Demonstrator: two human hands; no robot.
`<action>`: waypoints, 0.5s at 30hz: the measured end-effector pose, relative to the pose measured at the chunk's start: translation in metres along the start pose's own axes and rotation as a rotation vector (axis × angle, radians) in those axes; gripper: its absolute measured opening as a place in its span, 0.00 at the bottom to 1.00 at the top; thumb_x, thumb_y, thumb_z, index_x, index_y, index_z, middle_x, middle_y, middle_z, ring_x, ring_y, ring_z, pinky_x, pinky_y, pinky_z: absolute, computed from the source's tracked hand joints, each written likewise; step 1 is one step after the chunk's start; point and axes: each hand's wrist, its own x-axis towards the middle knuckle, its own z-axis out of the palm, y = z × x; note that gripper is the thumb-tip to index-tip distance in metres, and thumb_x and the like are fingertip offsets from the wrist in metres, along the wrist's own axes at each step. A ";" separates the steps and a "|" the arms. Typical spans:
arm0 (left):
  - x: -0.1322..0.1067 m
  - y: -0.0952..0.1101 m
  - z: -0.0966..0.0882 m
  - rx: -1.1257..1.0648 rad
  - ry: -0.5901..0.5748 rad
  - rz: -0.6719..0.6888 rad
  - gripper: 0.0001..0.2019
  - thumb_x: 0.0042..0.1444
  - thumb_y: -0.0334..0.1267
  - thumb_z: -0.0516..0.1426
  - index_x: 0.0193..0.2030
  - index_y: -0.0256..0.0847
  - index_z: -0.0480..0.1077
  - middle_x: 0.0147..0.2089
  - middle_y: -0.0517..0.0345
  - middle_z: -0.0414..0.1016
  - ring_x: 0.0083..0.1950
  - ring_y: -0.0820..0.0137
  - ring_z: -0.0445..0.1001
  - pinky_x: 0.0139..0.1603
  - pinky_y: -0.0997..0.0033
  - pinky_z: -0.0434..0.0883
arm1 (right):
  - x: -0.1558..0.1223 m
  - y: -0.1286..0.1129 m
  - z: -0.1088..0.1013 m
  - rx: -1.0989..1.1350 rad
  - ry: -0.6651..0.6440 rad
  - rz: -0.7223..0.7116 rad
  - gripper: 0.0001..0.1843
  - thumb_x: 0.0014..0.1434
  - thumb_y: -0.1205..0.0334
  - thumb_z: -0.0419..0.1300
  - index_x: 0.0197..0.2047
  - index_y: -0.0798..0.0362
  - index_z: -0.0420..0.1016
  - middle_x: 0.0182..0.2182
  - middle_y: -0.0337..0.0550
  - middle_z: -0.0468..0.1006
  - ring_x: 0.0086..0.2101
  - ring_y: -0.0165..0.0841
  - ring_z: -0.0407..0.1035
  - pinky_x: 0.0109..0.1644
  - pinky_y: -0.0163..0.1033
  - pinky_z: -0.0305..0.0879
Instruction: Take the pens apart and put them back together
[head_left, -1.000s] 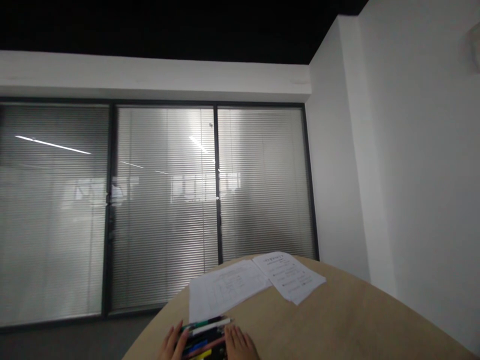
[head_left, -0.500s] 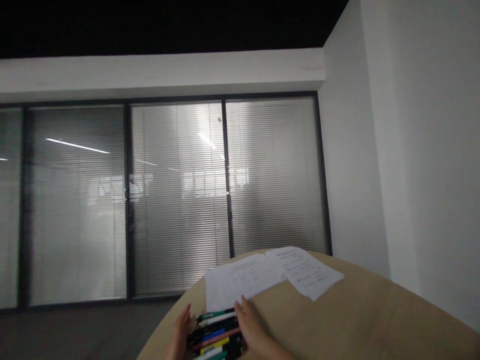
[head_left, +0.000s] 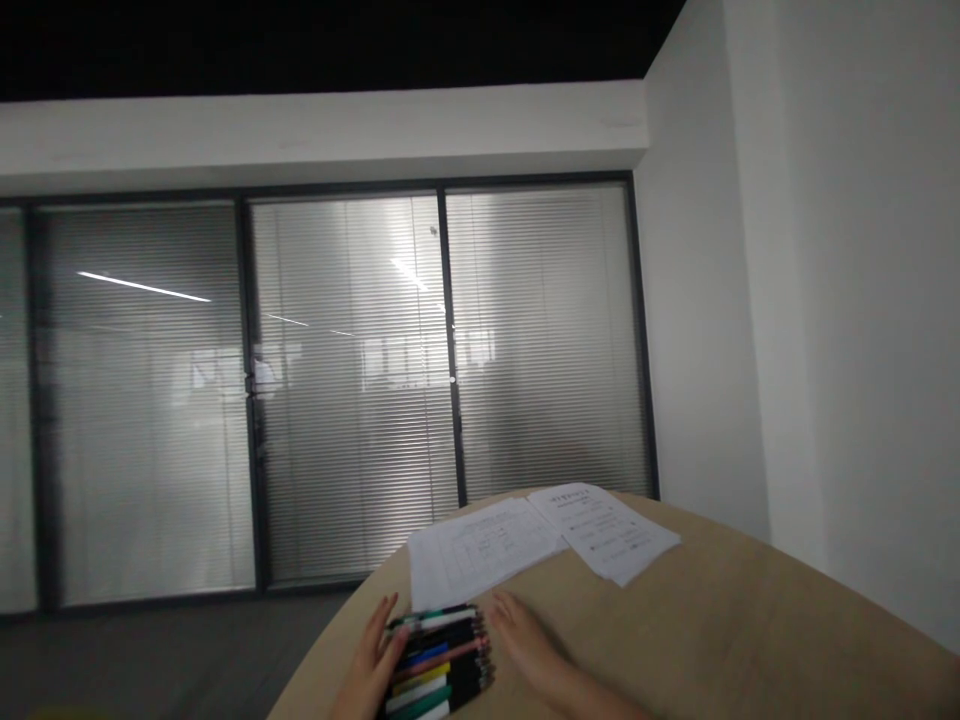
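Several pens and markers (head_left: 442, 665) lie side by side in a row on the wooden table. Their bodies are green, white, black, blue, pink and yellow, and their ends point to the right. My left hand (head_left: 373, 655) is at the row's left end, fingers stretched out, its thumb over the pens' ends. On the other side my right hand (head_left: 525, 640) rests by the table with its fingers extended, a small gap from the pens' right ends. Neither hand is closed around a pen. The nearest part of the row runs to the bottom of the view.
Printed paper sheets (head_left: 487, 550) lie just beyond the pens, with another printed sheet (head_left: 604, 530) overlapping at their right. The table (head_left: 720, 620) has a curved edge. Behind it stand glazed panels with blinds (head_left: 352, 400), and a white wall (head_left: 705, 300) on the right.
My right hand has moved right, away from the pens' ends it was against. My left hand's thumb now lies over the pens. The view has shifted slightly.
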 end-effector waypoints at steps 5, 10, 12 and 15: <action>-0.012 0.031 -0.006 0.276 -0.254 0.290 0.36 0.44 0.57 0.55 0.58 0.40 0.58 0.60 0.43 0.56 0.60 0.50 0.53 0.58 0.46 0.52 | -0.051 0.013 -0.040 -0.255 -0.141 -0.140 0.27 0.56 0.56 0.48 0.57 0.61 0.59 0.57 0.53 0.59 0.56 0.37 0.52 0.60 0.42 0.44; -0.017 0.037 -0.006 0.369 -0.267 0.310 0.32 0.47 0.55 0.55 0.58 0.44 0.58 0.60 0.44 0.57 0.60 0.51 0.54 0.57 0.45 0.53 | -0.103 0.030 -0.088 -0.458 -0.373 -0.147 0.28 0.54 0.50 0.52 0.56 0.53 0.61 0.58 0.49 0.55 0.58 0.40 0.48 0.60 0.44 0.45; -0.015 0.035 -0.009 0.398 -0.240 0.244 0.31 0.48 0.52 0.55 0.57 0.42 0.59 0.59 0.44 0.57 0.60 0.51 0.54 0.57 0.46 0.53 | -0.119 0.038 -0.110 -0.498 -0.341 -0.090 0.23 0.55 0.51 0.51 0.54 0.46 0.64 0.58 0.44 0.56 0.57 0.39 0.49 0.60 0.44 0.47; -0.012 0.030 -0.014 0.420 -0.210 0.163 0.31 0.46 0.50 0.57 0.57 0.39 0.60 0.59 0.41 0.59 0.60 0.51 0.55 0.57 0.47 0.53 | -0.138 0.051 -0.145 -0.524 -0.262 -0.116 0.23 0.53 0.49 0.52 0.53 0.42 0.65 0.57 0.40 0.57 0.57 0.39 0.50 0.60 0.46 0.47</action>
